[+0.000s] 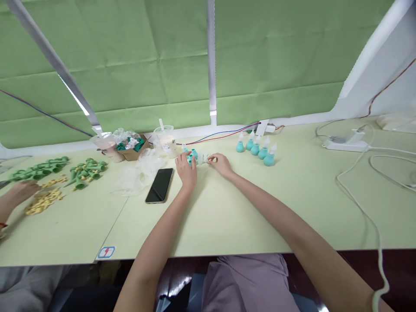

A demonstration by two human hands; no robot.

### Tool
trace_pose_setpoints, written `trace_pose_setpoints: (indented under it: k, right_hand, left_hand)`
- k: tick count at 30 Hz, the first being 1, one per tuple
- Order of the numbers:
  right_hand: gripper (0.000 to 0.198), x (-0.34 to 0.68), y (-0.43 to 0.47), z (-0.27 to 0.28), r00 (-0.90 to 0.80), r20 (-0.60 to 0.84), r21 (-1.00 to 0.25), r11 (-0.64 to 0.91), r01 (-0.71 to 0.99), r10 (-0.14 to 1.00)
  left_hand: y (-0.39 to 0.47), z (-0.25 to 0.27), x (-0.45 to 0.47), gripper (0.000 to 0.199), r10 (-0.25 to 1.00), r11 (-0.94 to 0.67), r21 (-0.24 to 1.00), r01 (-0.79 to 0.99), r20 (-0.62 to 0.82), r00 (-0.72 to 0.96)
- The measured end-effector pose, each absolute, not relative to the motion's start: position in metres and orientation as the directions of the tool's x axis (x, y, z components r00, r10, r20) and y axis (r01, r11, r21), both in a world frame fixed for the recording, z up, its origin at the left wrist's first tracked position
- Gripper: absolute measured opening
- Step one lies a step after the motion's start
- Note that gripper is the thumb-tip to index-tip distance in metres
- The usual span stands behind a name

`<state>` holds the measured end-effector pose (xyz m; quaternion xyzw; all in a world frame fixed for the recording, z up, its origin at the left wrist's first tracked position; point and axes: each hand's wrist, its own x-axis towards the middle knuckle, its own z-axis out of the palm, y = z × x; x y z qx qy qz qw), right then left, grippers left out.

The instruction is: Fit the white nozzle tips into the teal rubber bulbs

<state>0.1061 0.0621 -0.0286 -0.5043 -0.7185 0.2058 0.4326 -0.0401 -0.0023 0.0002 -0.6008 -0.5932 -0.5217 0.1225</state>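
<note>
My left hand (186, 171) is curled over small teal bulb-shaped pieces, with its fingers closed around one teal bulb (190, 159). Another teal bulb (194, 153) stands just behind those fingers. Small translucent white tips (202, 158) lie in a cluster between my two hands. At the right side of this cluster, my right hand (220, 164) has thumb and forefinger pinched together; what they hold is too small to make out. Farther right stand several teal bulbs with pointed clear tips (263, 151), upright in a loose group.
A black phone (159, 185) lies left of my left hand, beside a crumpled plastic bag (138, 171). Behind are drink cups (167, 141) and a cardboard box (132, 152). A co-worker's hand (24, 190) is among yellow pieces (43, 201) and green pieces (86, 171). A power strip (346, 143) sits right.
</note>
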Motion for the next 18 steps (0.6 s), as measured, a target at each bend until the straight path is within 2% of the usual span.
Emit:
trace_pose_setpoints:
  k: [3, 8, 13, 18]
  right_hand:
    - [0.007, 0.098, 0.063, -0.029, -0.124, 0.376, -0.721, 0.374, 0.583, 0.918]
    - [0.008, 0.096, 0.061, -0.031, -0.127, 0.416, -0.614, 0.381, 0.691, 0.901]
    - [0.011, 0.097, 0.064, -0.033, -0.117, 0.399, -0.616, 0.36, 0.701, 0.909]
    - [0.01, 0.096, 0.066, -0.033, -0.157, 0.43, -0.579, 0.405, 0.708, 0.889]
  left_hand:
    - [0.005, -0.005, -0.053, 0.02, 0.585, -0.199, 0.555, 0.808, 0.729, -0.356]
    - [0.014, -0.012, -0.065, 0.017, 0.621, -0.107, 0.618, 0.778, 0.653, -0.433]
    - [0.015, -0.013, -0.065, 0.018, 0.621, -0.094, 0.611, 0.786, 0.653, -0.433]
    - [0.016, -0.014, -0.065, 0.019, 0.635, -0.083, 0.595, 0.8, 0.65, -0.418]
